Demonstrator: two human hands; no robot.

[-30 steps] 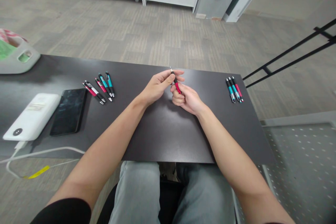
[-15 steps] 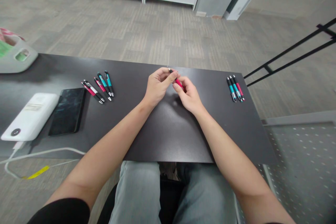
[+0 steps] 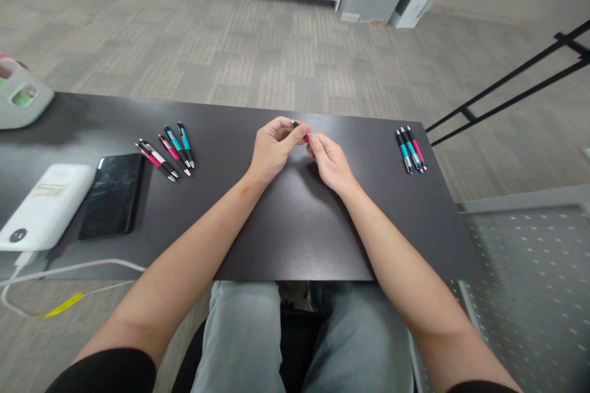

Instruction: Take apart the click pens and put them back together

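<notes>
Over the far middle of the dark table (image 3: 295,227), a red and black pen (image 3: 306,138) is held between both hands. My left hand (image 3: 273,146) pinches its black part, with the silver tip poking out above the fingers. Closed around the red part, my right hand (image 3: 330,161) hides most of that end. To the left lies a loose fan of several pens, among them a red pen (image 3: 154,161), a teal pen (image 3: 186,143) and a silver-grey one. At the right end, teal pens (image 3: 404,150) and a red pen (image 3: 417,148) lie side by side.
A black phone (image 3: 113,195) and a white power bank (image 3: 48,204) with a white cable (image 3: 87,266) lie on the left. A pale plastic basket (image 3: 27,107) stands at the far left corner. Beyond the right edge are a black metal frame (image 3: 507,83) and a perforated grey panel (image 3: 534,270).
My right hand has closed further over the red part of the pen, so less of it shows. The whole view has shifted slightly; the pens on the table lie as before.
</notes>
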